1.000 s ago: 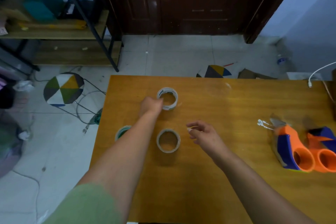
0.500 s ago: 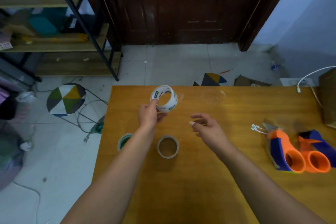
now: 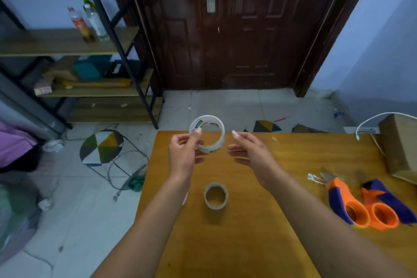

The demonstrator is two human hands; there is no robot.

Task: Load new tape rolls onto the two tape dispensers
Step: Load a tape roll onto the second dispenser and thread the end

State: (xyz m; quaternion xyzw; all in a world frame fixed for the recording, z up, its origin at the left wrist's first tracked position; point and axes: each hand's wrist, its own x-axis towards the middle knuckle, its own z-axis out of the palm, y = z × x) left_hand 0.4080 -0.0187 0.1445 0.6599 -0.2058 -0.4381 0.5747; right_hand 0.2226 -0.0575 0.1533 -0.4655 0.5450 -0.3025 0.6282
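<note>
My left hand (image 3: 184, 156) holds a clear tape roll (image 3: 211, 135) with a white printed core, lifted above the far left part of the wooden table (image 3: 248, 244). My right hand (image 3: 250, 154) hovers just right of the roll, fingers spread, holding nothing. A second roll (image 3: 216, 195) with a brown core lies flat on the table below my hands. Two orange and blue tape dispensers (image 3: 348, 201) (image 3: 383, 207) lie side by side at the table's right. A third roll seen earlier is hidden behind my left forearm.
A cardboard box (image 3: 400, 149) and a white cable (image 3: 370, 124) sit at the far right corner. Left of the table stand a patterned stool (image 3: 101, 146) and a metal shelf (image 3: 94, 47) with bottles. A dark door (image 3: 225, 29) is ahead.
My left hand picked the clear roll up off the table and raised it. My right hand rose beside it and opened. The camera tilted upward.
</note>
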